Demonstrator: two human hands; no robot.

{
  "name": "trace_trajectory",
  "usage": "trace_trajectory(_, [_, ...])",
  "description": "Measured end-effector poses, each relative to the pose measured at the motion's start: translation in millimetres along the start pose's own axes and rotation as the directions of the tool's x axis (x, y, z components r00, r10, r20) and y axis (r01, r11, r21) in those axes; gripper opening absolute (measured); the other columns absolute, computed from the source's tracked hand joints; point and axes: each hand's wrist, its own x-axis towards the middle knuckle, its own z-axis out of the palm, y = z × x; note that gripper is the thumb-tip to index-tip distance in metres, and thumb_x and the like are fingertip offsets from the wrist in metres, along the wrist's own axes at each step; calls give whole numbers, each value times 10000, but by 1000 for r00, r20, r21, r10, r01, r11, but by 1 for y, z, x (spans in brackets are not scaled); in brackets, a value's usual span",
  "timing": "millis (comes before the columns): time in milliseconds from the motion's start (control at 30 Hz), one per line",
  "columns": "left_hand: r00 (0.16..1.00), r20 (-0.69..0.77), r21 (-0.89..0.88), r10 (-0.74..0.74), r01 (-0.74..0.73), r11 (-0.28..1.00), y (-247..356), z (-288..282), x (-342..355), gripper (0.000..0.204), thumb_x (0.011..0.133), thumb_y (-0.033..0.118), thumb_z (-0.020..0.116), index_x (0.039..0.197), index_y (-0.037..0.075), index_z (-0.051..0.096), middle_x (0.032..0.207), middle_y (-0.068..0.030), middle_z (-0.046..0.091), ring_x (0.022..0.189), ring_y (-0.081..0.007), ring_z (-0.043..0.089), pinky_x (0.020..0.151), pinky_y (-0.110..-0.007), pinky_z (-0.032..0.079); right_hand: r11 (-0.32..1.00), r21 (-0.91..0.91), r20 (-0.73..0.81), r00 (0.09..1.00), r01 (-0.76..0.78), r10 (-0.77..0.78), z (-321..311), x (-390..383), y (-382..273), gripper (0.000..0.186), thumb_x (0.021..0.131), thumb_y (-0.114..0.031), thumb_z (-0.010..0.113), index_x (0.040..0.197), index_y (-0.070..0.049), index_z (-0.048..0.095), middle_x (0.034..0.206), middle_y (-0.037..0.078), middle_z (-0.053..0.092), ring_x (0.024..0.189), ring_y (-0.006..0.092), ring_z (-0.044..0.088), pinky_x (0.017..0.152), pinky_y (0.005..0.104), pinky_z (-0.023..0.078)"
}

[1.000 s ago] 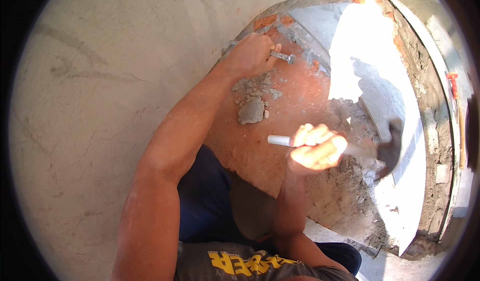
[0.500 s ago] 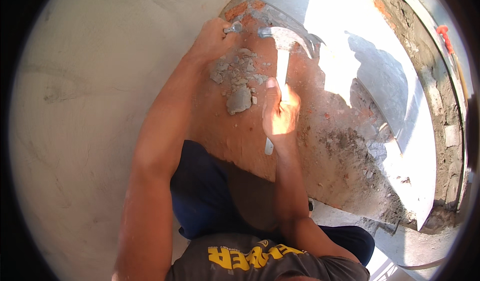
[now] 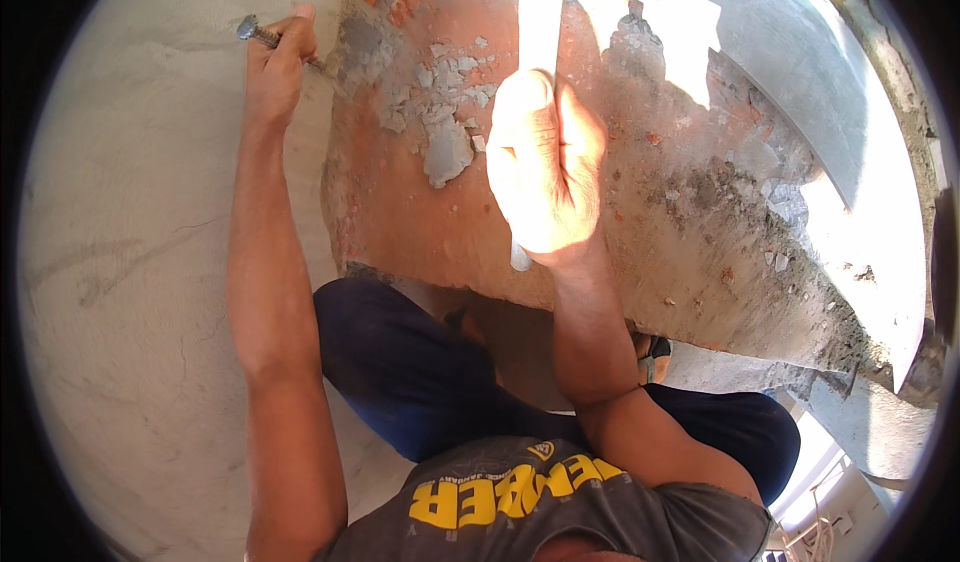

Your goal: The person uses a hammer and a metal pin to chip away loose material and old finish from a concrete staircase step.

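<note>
My left hand (image 3: 278,70) is closed around a metal chisel (image 3: 260,33) with a ribbed shank. The chisel's blunt head sticks out to the left of the fist, and its other end points right, toward the edge where the pale wall meets the reddish slab. A claw hammer is gripped in my right hand (image 3: 548,167), held up over the slab. Its pale handle (image 3: 541,24) runs upward from the fist, with the butt showing below; the head is mostly cut off by the top edge of the picture.
Broken grey mortar chips (image 3: 447,152) lie on the reddish-brown slab (image 3: 420,227) between my hands. A smooth plastered wall (image 3: 140,212) fills the left side. Grey stone-like sheets (image 3: 790,72) lie at the right in bright sunlight. My bent knees (image 3: 390,362) are below the slab's near edge.
My left hand has moved left with the chisel, off the rubble and over to the wall. My right hand has raised the hammer closer to the camera. The view has shifted somewhat.
</note>
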Motion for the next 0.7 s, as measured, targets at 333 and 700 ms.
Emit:
trace_trajectory(333, [982, 187, 354, -20, -48, 934, -13, 37, 1, 534, 1063, 395, 605, 637, 126, 431, 576, 84, 324, 538, -60, 288, 494, -315, 254, 894, -422, 43, 988, 153, -149, 16, 4, 38, 105, 988, -57, 643, 938, 16, 586, 625, 137, 551, 501, 226, 565, 508, 365, 448])
trace_trajectory(700, [937, 295, 370, -184, 66, 927, -25, 13, 12, 305, 1090, 256, 569, 989, -9, 681, 824, 37, 598, 763, -76, 525, 677, -284, 436, 966, -246, 112, 988, -75, 105, 8, 25, 41, 248, 1037, -220, 589, 904, -10, 583, 645, 62, 502, 510, 147, 475, 476, 305, 401])
